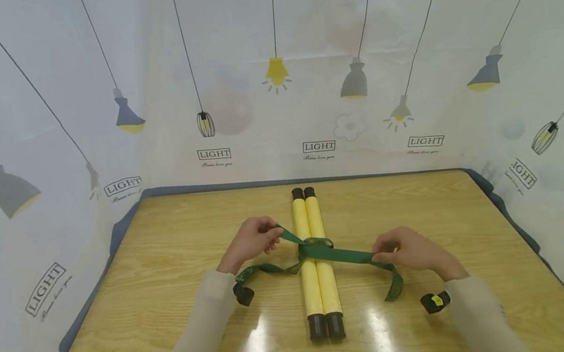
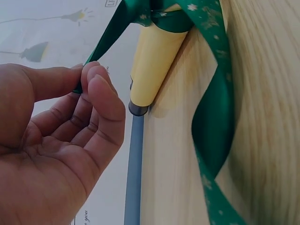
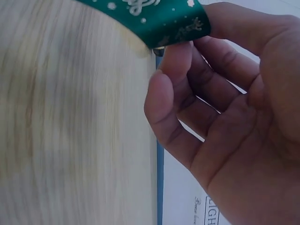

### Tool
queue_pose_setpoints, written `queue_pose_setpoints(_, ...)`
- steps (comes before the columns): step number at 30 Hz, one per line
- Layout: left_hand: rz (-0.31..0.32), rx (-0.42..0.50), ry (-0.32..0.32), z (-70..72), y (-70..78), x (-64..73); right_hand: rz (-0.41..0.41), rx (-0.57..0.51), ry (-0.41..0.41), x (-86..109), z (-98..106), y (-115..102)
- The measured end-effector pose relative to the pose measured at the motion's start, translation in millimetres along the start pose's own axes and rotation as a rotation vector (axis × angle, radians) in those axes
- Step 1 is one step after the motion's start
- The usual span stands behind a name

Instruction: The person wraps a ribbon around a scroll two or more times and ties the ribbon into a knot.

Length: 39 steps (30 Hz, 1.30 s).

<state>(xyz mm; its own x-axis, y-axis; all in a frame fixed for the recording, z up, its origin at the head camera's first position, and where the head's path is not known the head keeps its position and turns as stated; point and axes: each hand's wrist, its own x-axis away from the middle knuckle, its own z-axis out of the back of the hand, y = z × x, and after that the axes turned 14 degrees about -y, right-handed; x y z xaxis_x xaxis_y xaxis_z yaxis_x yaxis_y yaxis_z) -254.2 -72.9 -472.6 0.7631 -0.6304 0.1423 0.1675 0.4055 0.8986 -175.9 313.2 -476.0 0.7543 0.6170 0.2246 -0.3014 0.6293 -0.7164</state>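
Two yellow sticks (image 1: 327, 288) with black end caps lie side by side on the table, pointing away from me. Around their middle runs a green ribbon (image 1: 340, 253) with white print, tied over the top. My left hand (image 1: 254, 238) pinches one part of the ribbon between thumb and forefinger, just left of the sticks. To the right, my right hand (image 1: 408, 249) pinches another part, drawn out nearly straight from the sticks. One tail of ribbon (image 2: 213, 136) hangs twisted below the left hand; the other tail (image 1: 394, 287) curls down past the right fingers.
The wooden table (image 1: 189, 219) has a blue-grey edge along its back and sides. Behind it hangs a white sheet (image 1: 257, 25) printed with lamps. A black wrist strap (image 1: 435, 302) shows at the right sleeve and a black piece (image 1: 244, 294) at the left one.
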Motion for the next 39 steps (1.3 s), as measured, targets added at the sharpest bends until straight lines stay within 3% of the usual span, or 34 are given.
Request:
queue_pose_setpoints(11, 0.010, 0.055, 0.021, -0.7, -10.9, -1.6, -0.062, -0.078, -0.046, 22.6, 3.0, 19.4)
queue_pose_setpoints(16, 0.065, 0.058, 0.035, -2.9, -14.1, -3.7, -0.076, -0.067, -0.062, 21.5, -0.2, 23.0)
queue_pose_setpoints(23, 0.140, -0.040, 0.097, -5.5, -11.4, -1.8, -0.120, -0.062, -0.053, 16.8, -0.7, 19.2)
queue_pose_setpoints(26, 0.144, -0.088, 0.137, -7.5, -7.2, 0.7, -0.127, -0.058, -0.030, 12.8, 1.0, 15.3)
queue_pose_setpoints(32, 0.047, -0.212, 0.165, -18.9, 9.9, 4.7, -0.137, 0.024, 0.047, -1.9, 2.0, 3.8)
queue_pose_setpoints(37, -0.079, -0.301, 0.089, -35.2, 22.0, 4.1, -0.093, 0.078, 0.109, -21.5, -0.9, -5.0)
queue_pose_setpoints(39, -0.102, -0.336, 0.045, -42.7, 24.7, 2.0, -0.065, 0.097, 0.128, -30.4, -2.7, -8.6)
